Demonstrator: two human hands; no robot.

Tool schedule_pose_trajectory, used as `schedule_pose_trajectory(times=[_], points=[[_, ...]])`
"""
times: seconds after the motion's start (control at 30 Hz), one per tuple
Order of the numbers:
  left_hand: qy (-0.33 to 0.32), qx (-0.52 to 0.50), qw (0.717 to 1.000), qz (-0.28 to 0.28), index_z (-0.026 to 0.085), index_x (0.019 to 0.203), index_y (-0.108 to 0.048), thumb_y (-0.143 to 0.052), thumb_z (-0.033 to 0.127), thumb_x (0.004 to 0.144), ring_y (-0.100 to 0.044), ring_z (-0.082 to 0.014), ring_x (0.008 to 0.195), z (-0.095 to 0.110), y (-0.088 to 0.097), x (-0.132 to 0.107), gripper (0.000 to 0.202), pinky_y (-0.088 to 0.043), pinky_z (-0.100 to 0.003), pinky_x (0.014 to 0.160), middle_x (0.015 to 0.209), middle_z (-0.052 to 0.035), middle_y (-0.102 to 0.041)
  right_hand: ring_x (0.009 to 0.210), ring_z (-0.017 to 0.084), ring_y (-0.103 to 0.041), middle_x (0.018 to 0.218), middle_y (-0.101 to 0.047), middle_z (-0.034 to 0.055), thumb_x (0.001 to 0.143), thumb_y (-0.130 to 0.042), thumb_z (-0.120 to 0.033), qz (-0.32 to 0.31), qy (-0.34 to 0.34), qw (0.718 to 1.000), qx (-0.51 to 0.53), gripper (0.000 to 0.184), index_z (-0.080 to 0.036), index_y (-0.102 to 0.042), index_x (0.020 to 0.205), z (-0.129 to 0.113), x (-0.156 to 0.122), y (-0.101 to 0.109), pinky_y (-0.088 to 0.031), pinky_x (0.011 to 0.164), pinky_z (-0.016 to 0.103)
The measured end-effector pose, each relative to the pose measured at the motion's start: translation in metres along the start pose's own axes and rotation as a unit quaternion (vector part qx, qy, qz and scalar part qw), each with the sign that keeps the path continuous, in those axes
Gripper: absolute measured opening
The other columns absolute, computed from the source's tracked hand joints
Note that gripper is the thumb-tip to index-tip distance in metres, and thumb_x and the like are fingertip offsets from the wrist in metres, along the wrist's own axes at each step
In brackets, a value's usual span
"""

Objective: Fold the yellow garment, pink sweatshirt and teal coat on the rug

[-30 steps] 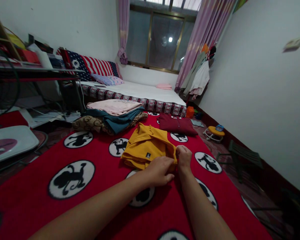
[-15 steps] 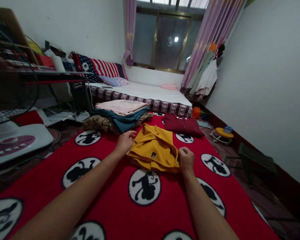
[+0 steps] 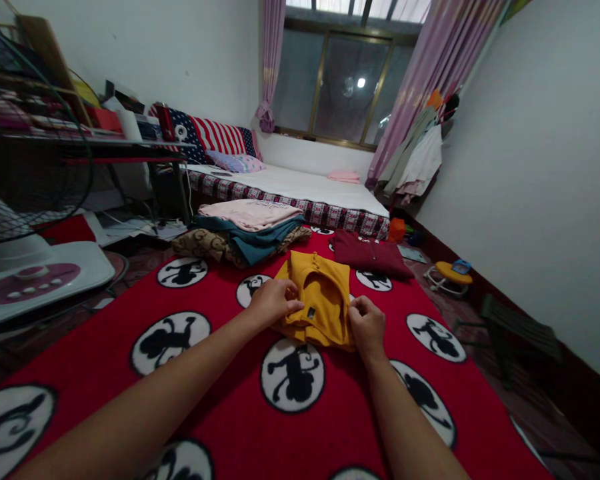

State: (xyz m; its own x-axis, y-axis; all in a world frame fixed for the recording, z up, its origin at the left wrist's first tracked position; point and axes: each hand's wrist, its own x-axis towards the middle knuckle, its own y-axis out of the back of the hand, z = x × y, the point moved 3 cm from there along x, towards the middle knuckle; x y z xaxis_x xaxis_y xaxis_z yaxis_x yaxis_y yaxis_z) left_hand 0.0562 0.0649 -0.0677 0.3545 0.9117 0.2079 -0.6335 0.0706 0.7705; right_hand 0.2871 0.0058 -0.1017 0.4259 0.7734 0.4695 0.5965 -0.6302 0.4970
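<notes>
A mustard-yellow garment (image 3: 321,297) lies folded into a narrow strip on a red blanket (image 3: 220,400) printed with black-and-white monkey circles. My left hand (image 3: 273,301) pinches the garment's left edge, fingers closed on the cloth. My right hand (image 3: 366,325) grips its right edge near the bottom, fingers curled on the fabric. Both forearms reach in from the bottom of the view.
Behind the yellow garment lie a folded dark-red garment (image 3: 370,255) and a stack of folded clothes, pink on teal (image 3: 250,227). A bed (image 3: 300,190) stands under the window. A fan (image 3: 25,200) and shelf are at the left, a small green chair (image 3: 520,330) at the right.
My left hand moved from the garment's far left side inward, folding the left part over. The yellow garment is now narrower. My right hand stayed on the right edge.
</notes>
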Motion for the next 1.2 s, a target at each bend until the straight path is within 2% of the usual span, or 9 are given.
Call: schedule_pose_trajectory(times=[0.1,0.3,0.47,0.57,0.7,0.83,0.97,1.03,1.2], points=[[-0.006,0.022,1.000,-0.007,0.020,0.073,-0.075,-0.071,0.037,0.069,-0.066,-0.0194,0.072,-0.001,0.009,-0.001,0.017,-0.043,-0.026,0.063,0.077,-0.0036,-0.073,0.052,0.014,-0.051,0.055,-0.054,-0.0026,0.069,-0.049,-0.029,-0.005,0.027,1.000,-0.005,0.009,-0.022,-0.052,0.064,-0.006,-0.002,0.002,-0.034,0.055,0.024],[0.031,-0.028,0.999,0.016,0.016,0.065,-0.070,-0.068,0.035,0.070,-0.060,-0.0160,0.061,-0.026,0.042,0.000,0.019,-0.040,-0.023,0.056,0.064,-0.0028,-0.069,0.054,0.014,-0.053,0.055,-0.057,-0.0018,0.070,-0.050,-0.026,-0.021,0.036,0.997,-0.067,0.007,-0.022,-0.054,0.065,-0.016,-0.003,0.005,-0.032,0.056,0.024],[0.016,-0.040,0.998,0.033,0.017,0.086,-0.068,-0.066,0.041,0.071,-0.062,-0.0169,0.067,-0.033,0.035,-0.017,0.029,-0.043,-0.023,0.057,0.077,-0.0028,-0.070,0.059,0.015,-0.055,0.061,-0.064,0.0012,0.075,-0.052,-0.031,-0.078,0.031,0.980,-0.179,0.015,-0.022,-0.060,0.066,-0.027,-0.002,0.003,-0.027,0.054,0.025],[0.006,-0.032,0.999,0.036,0.017,0.084,-0.068,-0.064,0.031,0.069,-0.061,-0.0158,0.064,-0.032,0.029,-0.028,0.021,-0.042,-0.023,0.057,0.073,-0.0018,-0.069,0.061,0.016,-0.057,0.065,-0.066,0.0023,0.079,-0.053,-0.038,-0.090,0.040,0.973,-0.209,0.023,-0.022,-0.064,0.068,-0.031,-0.003,0.003,-0.026,0.054,0.026],[0.015,-0.026,0.999,-0.015,0.018,0.070,-0.069,-0.057,0.023,0.069,-0.061,-0.0152,0.060,-0.038,0.032,-0.035,0.013,-0.040,-0.022,0.054,0.066,-0.0014,-0.068,0.069,0.020,-0.061,0.076,-0.071,0.0047,0.079,-0.055,-0.041,-0.170,0.009,0.954,-0.246,0.023,-0.025,-0.071,0.076,-0.031,0.000,0.000,-0.026,0.054,0.027],[0.033,0.024,0.997,-0.073,0.019,0.061,-0.069,-0.060,0.039,0.073,-0.062,-0.0184,0.060,-0.050,0.036,-0.033,0.025,-0.038,-0.023,0.051,0.062,-0.0034,-0.068,0.077,0.023,-0.063,0.083,-0.071,0.0079,0.080,-0.057,-0.039,-0.240,-0.012,0.926,-0.290,0.022,-0.026,-0.074,0.081,-0.040,0.002,0.003,-0.029,0.056,0.028],[0.092,-0.049,0.994,0.015,0.016,0.096,-0.071,-0.066,0.049,0.071,-0.067,-0.0219,0.070,-0.057,0.032,-0.023,0.041,-0.045,-0.025,0.057,0.080,-0.0072,-0.073,0.089,0.024,-0.063,0.097,-0.067,0.0101,0.084,-0.055,-0.041,-0.212,0.037,0.930,-0.297,0.025,-0.023,-0.073,0.084,-0.057,0.001,0.007,-0.036,0.061,0.029],[0.124,-0.090,0.988,0.017,0.013,0.114,-0.064,-0.069,0.048,0.068,-0.067,-0.0225,0.071,-0.057,0.022,-0.017,0.058,-0.047,-0.025,0.057,0.083,-0.0083,-0.073,0.097,0.024,-0.062,0.106,-0.064,0.0096,0.085,-0.056,-0.042,-0.189,0.050,0.941,-0.277,0.026,-0.022,-0.071,0.091,-0.058,0.000,0.007,-0.039,0.066,0.029],[0.096,-0.097,0.990,0.026,0.015,0.122,-0.058,-0.070,0.031,0.064,-0.066,-0.0212,0.074,-0.045,0.007,-0.013,0.062,-0.047,-0.026,0.062,0.079,-0.0032,-0.069,0.101,0.027,-0.062,0.110,-0.063,0.0129,0.084,-0.057,-0.050,-0.189,-0.005,0.939,-0.286,0.044,-0.017,-0.063,0.113,-0.041,0.004,0.009,-0.044,0.073,0.032]])
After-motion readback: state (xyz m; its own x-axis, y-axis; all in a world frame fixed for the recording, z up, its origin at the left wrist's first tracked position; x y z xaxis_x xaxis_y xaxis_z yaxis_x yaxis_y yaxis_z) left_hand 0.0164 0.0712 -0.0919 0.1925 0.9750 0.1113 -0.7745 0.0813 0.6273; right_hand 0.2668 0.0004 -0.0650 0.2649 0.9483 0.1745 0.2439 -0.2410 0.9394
